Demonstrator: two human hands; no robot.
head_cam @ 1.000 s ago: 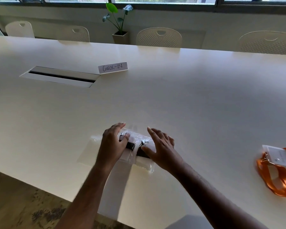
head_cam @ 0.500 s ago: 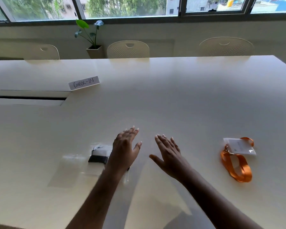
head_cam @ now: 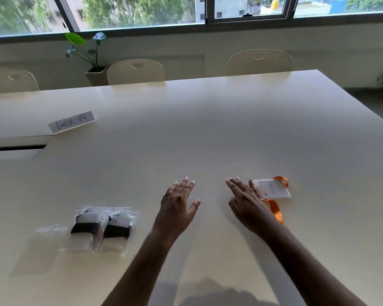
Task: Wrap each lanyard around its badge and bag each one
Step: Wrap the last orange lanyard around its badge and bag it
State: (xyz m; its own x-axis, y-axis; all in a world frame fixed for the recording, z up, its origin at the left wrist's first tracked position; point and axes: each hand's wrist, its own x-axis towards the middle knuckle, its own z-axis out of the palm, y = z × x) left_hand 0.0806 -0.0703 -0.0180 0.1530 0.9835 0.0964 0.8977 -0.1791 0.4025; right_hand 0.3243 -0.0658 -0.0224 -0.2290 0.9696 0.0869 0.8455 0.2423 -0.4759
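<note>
Both hands hover open over the wide white desk (head_cam: 208, 133), fingers straight and spread, holding nothing. The left hand (head_cam: 177, 206) sits near centre; the right hand (head_cam: 247, 202) lies at its 3 o'clock, partly covering the white rectangular badge (head_cam: 272, 189) with its loose orange ribbon lanyard (head_cam: 276, 212). At the left hand's 8 o'clock lie two clear plastic bags (head_cam: 102, 228) holding black-wrapped badges. A handwritten white "CHECK-IN" card (head_cam: 71, 121) stands at 11 o'clock.

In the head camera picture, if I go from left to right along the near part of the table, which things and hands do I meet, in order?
Empty clear bag → two bagged badges with black lanyards → left hand → right hand → white badge with orange lanyard.
</note>
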